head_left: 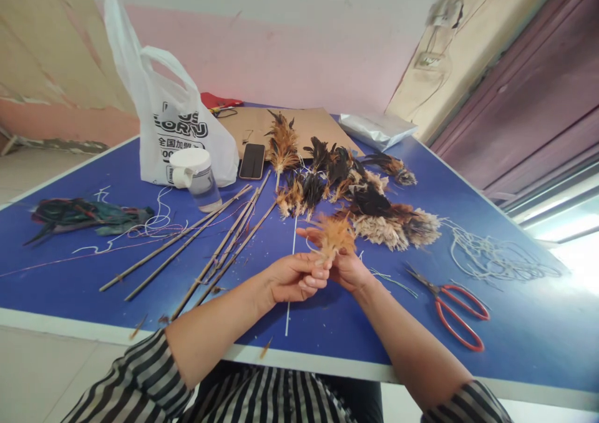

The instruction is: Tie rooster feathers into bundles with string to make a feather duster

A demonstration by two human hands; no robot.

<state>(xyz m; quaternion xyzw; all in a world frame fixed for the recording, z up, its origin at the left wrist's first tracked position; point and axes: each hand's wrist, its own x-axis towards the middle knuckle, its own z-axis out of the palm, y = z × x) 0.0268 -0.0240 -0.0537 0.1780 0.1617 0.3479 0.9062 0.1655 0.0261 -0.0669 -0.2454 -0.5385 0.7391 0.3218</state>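
Over the table's near middle, my left hand is closed, its thumb and fingers pinching the lower end of a small bunch of orange-brown feathers. My right hand cups the same bunch from behind and the right, with some fingers reaching out past its left side. The feathers hide part of that hand's grip. Just beyond lie several tied feather bundles, black, brown and cream. A feather duster head on a stick rests farther back. Red-handled scissors lie partly open to the right of my right hand.
Thin sticks lie left of my hands. Behind them stand a lidded plastic jug and a white plastic bag. A phone, cardboard, a silver packet, pale string and dark feathers are also on the blue table.
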